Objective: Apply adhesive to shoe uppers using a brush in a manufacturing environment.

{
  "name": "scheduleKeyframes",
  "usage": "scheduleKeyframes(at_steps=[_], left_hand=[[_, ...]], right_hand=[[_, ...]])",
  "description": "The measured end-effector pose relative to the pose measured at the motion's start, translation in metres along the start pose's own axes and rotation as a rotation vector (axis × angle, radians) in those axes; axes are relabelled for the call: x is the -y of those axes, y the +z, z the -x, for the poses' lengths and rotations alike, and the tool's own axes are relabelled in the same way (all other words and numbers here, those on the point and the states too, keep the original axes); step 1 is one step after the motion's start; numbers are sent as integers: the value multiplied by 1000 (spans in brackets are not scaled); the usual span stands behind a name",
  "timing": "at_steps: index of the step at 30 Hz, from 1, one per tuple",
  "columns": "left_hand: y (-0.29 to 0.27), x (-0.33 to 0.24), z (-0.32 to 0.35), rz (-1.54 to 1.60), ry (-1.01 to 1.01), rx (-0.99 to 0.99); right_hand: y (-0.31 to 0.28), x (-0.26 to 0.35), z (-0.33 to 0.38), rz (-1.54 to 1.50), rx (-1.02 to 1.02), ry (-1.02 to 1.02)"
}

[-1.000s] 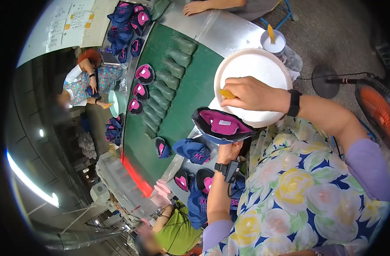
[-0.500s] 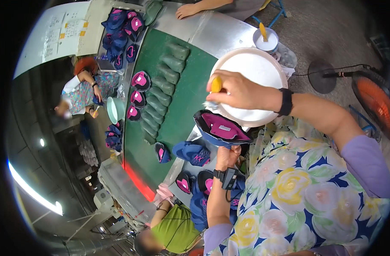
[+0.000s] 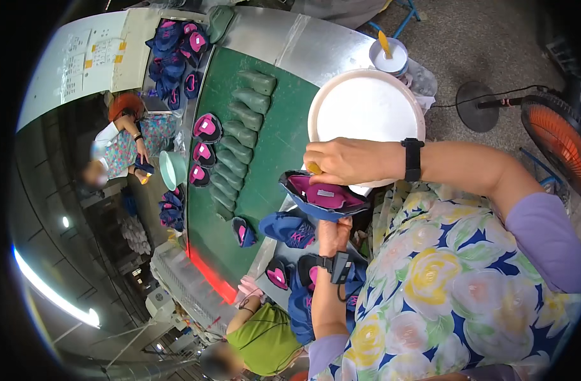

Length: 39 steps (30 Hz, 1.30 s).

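Note:
My left hand (image 3: 335,233) grips a blue shoe upper (image 3: 341,211) from below, its pink-lined opening turned up. Closed around a yellow-handled brush (image 3: 314,168), my right hand (image 3: 332,160) is right at the upper's far edge. The bristles are hidden behind my fingers and the upper. Just beyond my right hand stands a round pale basin (image 3: 420,114) with something white in it. More blue uppers (image 3: 287,228) lie below and left of my left hand.
A green belt (image 3: 208,235) carries a row of dark green shoe lasts (image 3: 241,133) and several uppers (image 3: 207,128). A small pot (image 3: 401,63) holds another yellow brush (image 3: 384,44). An orange fan (image 3: 560,146) stands at right. Co-workers sit at left (image 3: 144,136) and below (image 3: 265,340).
My right hand has lowered the brush from above the basin's near edge to the upper's opening. A co-worker's hand on the far metal tabletop has left the view.

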<state>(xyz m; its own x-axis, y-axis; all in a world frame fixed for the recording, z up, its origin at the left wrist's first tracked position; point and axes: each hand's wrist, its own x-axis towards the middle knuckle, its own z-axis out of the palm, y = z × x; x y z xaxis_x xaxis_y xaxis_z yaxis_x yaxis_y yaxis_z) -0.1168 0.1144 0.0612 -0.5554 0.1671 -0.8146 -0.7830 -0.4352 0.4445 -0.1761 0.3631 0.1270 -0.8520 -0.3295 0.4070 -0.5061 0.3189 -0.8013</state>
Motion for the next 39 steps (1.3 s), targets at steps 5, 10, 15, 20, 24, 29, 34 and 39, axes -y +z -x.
scheduleKeyframes(at_steps=[5,10,15,20,24,29,34,39], left_hand=[[9,0,3,25,67,-35],[6,-8,1,36,145,27],[19,-12,5,-10,223,-47],[-10,-35,-6,-218,221,138],[-2,-41,-8,-276,212,122],[7,-36,-7,-280,165,44],[13,-32,-16,-358,73,105],[13,-34,-20,-398,52,130]], right_hand=[[0,4,2,-3,35,97],[-2,3,8,-61,12,136],[-2,-3,15,-207,58,252],[-9,-43,37,-35,-189,213],[-3,-88,71,252,196,253],[-27,-58,55,118,-207,193],[-37,-22,30,-75,-332,107],[-31,-15,18,-44,-203,28]])
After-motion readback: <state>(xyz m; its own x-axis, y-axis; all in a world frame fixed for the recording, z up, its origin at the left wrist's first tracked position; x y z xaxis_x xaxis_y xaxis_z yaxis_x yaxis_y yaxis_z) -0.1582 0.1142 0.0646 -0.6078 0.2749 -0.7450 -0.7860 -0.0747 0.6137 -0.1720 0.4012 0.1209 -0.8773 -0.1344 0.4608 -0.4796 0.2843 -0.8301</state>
